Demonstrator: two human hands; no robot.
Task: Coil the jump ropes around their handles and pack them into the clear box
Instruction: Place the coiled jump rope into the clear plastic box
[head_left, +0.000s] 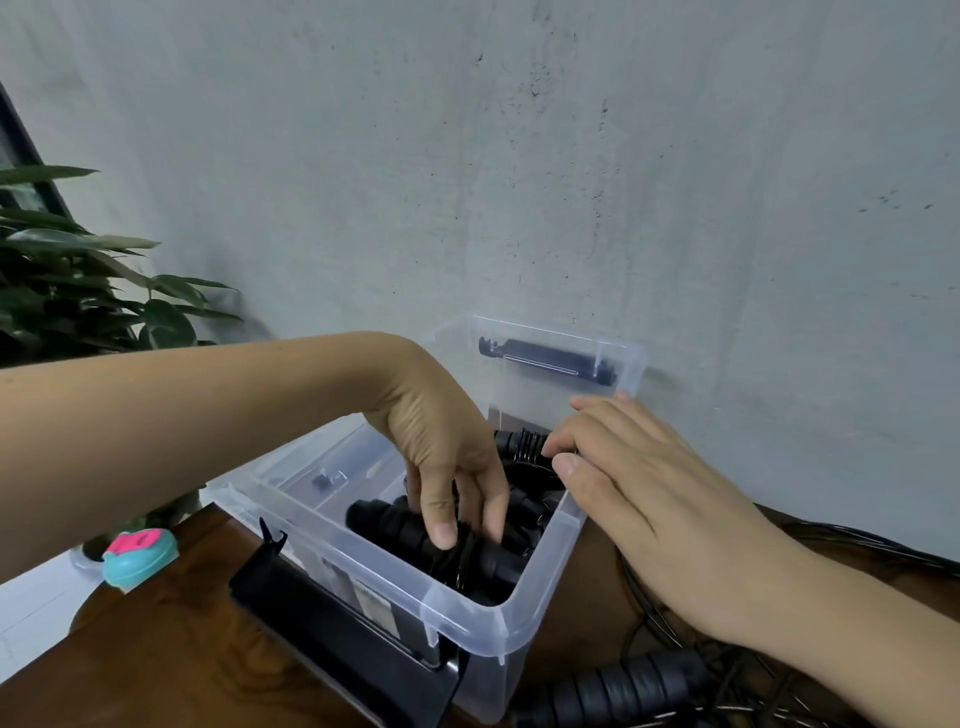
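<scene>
Rope bundle (395, 525) lies inside the clear box (545, 587), toward its 6 o'clock corner: black ribbed handles side by side, cord wound over them. My left hand (447, 467) reaches down, thumb and fingers pinching the wound cord. My right hand (639, 478) lies flat, fingers straight, over the rim at 3 o'clock, fingertips touching a second ribbed handle (524, 441). I judge the bundle light, with stiff, grippy handles and springy cord apt to uncoil, so I'd hold across wraps and handles together. Another jump rope (623, 686) sprawls on the table (156, 665) at 5 o'clock.
</scene>
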